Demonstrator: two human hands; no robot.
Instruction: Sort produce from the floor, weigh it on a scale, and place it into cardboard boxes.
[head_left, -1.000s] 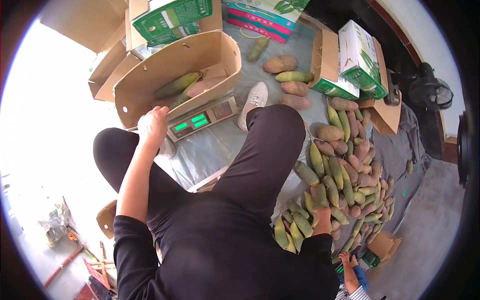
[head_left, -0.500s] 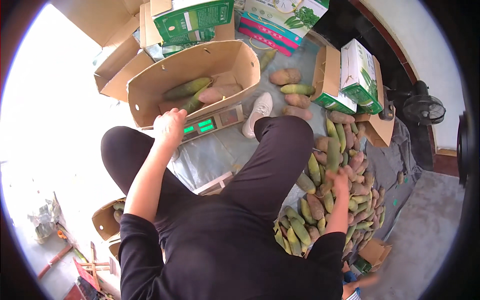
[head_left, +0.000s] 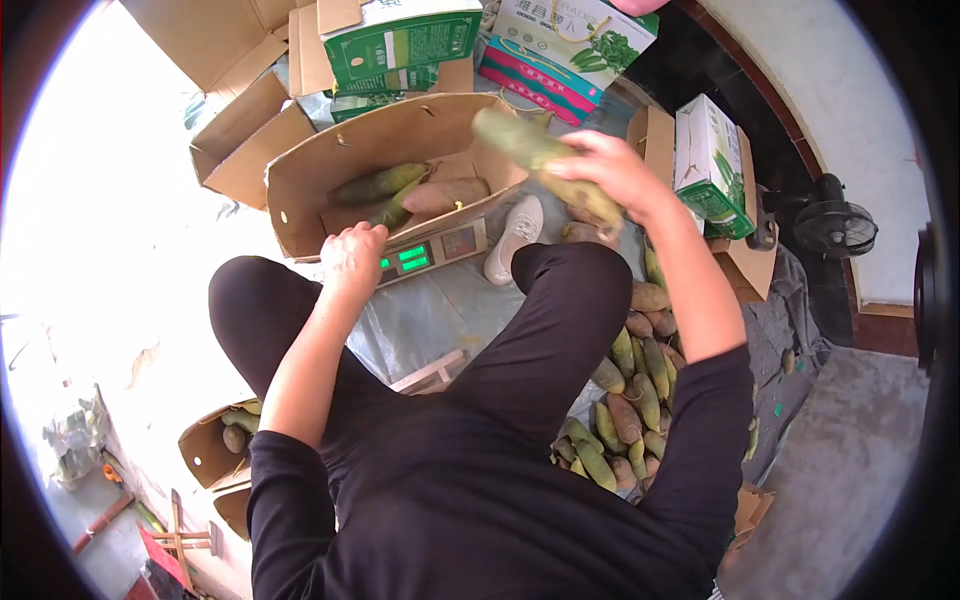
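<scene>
My right hand (head_left: 612,172) is wrapped round a long green radish (head_left: 512,138), whose other end looks yellowish and slightly blurred. It holds the radish in the air by the right end of an open cardboard box (head_left: 300,222). My left hand (head_left: 354,258) has its fingers curled over the box's near rim. Inside the box lie green radishes (head_left: 380,184) and a pinkish-brown radish (head_left: 445,196). The box rests on a scale (head_left: 440,250) with lit green digits, partly covered by my left hand.
A large heap of green and brownish radishes (head_left: 625,415) lies at my right, partly behind my right arm. Green-and-white cartons (head_left: 400,45) stand at the back, another carton (head_left: 712,170) at the right near a black fan (head_left: 835,225). A smaller box (head_left: 210,450) with radishes sits at my left.
My right hand has lifted the green radish from the heap and carried it up and left to the box's right end. My left hand stays at the box's near rim.
</scene>
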